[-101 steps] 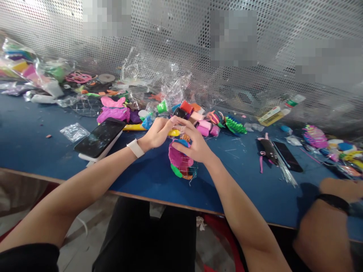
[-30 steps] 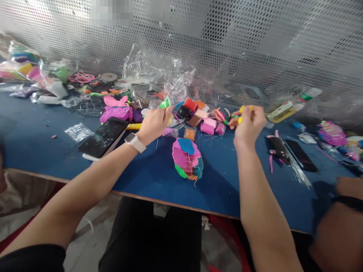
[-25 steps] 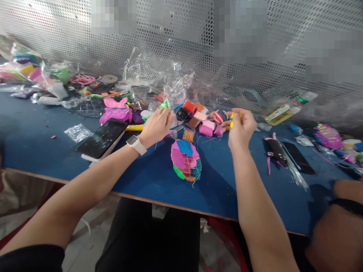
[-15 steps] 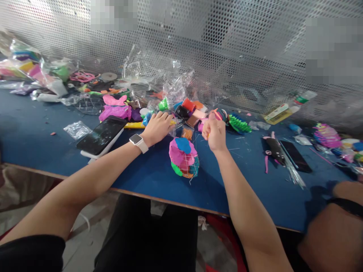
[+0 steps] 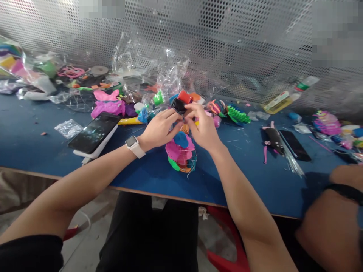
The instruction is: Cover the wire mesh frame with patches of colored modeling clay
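Observation:
A wire-frame ball (image 5: 180,154) patched with pink, blue, green and orange clay rests on the blue table (image 5: 147,172) in front of me. My left hand (image 5: 159,129), with a white watch (image 5: 133,145) on its wrist, and my right hand (image 5: 203,130) meet just above the ball. Their fingertips are pinched together. A bit of yellow clay (image 5: 196,123) shows by my right fingers. What the left fingers pinch is hidden. A black clay block (image 5: 178,105) lies just beyond the fingertips.
A phone (image 5: 93,132) lies on a white box to the left. Clay blocks (image 5: 185,97), clear wrappers (image 5: 147,64) and a green ridged piece (image 5: 237,115) crowd the back. A black clay figure (image 5: 271,140) and dark phone (image 5: 293,145) lie to the right. Another person's arm (image 5: 331,223) is at bottom right.
My right hand reached out to the right holding a yellow clay bit, then came back. It now meets my left hand above the ball. The left hand lifted slightly from the table.

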Demonstrator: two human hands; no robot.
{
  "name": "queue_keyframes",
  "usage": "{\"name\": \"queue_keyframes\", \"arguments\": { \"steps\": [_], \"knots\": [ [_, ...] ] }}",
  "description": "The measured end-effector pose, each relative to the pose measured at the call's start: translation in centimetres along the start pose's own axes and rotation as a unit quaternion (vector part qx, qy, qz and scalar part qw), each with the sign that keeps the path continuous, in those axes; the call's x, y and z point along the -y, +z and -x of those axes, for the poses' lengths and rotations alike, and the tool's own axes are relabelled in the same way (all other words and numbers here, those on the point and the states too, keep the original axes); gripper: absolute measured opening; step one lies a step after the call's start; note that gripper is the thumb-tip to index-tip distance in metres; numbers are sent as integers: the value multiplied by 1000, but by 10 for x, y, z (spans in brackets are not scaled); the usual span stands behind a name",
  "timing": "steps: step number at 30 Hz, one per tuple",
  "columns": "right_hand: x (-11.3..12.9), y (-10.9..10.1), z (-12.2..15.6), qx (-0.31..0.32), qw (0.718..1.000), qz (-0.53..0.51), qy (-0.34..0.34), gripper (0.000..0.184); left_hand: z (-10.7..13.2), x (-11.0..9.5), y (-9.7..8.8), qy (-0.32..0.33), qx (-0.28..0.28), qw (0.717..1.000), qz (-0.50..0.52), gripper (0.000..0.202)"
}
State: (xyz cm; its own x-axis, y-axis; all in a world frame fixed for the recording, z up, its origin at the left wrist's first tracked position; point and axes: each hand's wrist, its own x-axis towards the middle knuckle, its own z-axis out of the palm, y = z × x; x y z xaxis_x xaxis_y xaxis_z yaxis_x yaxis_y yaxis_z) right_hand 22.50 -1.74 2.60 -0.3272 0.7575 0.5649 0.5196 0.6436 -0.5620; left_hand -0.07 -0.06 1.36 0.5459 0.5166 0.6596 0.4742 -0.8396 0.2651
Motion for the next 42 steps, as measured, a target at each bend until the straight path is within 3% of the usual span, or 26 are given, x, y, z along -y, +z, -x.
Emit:
{"name": "queue_keyframes", "arguments": {
  "steps": [2,6,14,20,25,30,35,38,42],
  "knots": [
    [0,7,1,-20,999,-24,-10,55,1,-5,-1,25,-17,1000,5,21],
    [10,17,2,-58,997,-46,-28,64,3,-17,-5,63,18,998,-8,42],
    [32,27,2,-118,970,-212,-19,60,-1,-40,-16,33,40,999,5,55],
    [32,23,2,-59,978,-198,41,79,1,-34,-12,55,29,998,25,41],
    [27,17,-2,-69,971,-226,48,53,-2,-24,-14,-34,-28,999,16,32],
    [25,21,-3,-118,962,-217,113,55,-3,-5,-13,-71,-59,996,1,22],
    [26,21,-3,-125,959,-233,104,54,-4,-1,-12,-83,-63,994,30,18],
    [26,17,-4,-121,961,-223,107,55,-5,-4,-13,-107,-67,989,74,21],
    [22,16,-6,-114,960,-228,118,61,-8,-4,-14,-135,-65,970,193,46]
  ]
}}
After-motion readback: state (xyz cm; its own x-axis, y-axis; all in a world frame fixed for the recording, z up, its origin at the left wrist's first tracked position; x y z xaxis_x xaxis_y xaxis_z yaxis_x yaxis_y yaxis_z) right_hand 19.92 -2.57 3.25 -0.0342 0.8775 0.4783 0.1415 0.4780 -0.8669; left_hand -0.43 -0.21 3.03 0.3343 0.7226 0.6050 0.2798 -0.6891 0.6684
